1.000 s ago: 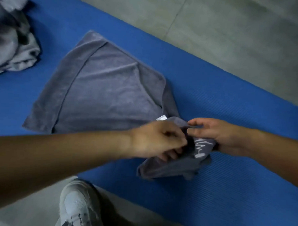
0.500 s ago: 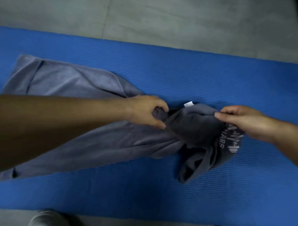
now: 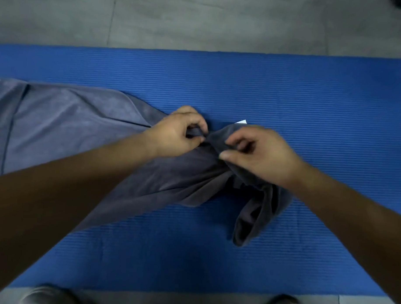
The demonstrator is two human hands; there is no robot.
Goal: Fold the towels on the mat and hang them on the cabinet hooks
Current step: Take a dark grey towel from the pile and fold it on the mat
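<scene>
The grey-blue soft-pile towel (image 3: pixel 70 133) lies on the ribbed blue foam mat (image 3: pixel 310 98). Its long axis runs along the mat's length, from the mat's left end to about its middle. The left part is spread fairly flat, with a hemmed band crossing it near the mat's left end. Toward the mat's middle the cloth narrows into gathered folds. The right end is bunched, and a loose doubled flap droops from it toward the mat's near edge. A small white label (image 3: pixel 241 122) sticks out of the bunched end on the side facing the mat's far edge.

Both hands are at the gathered part, over the mat's middle. The left hand (image 3: pixel 177 135) has its fingers curled and pinches a ridge of cloth. The right hand (image 3: pixel 261 154), just beside it, nips the bunched end between thumb and curled fingers.

The mat lies straight across a grey tiled floor (image 3: pixel 199 20), which shows beyond the mat's far edge and along its near edge. At the near edge are the toes of two grey shoes (image 3: pixel 44 296), dim and blurred.
</scene>
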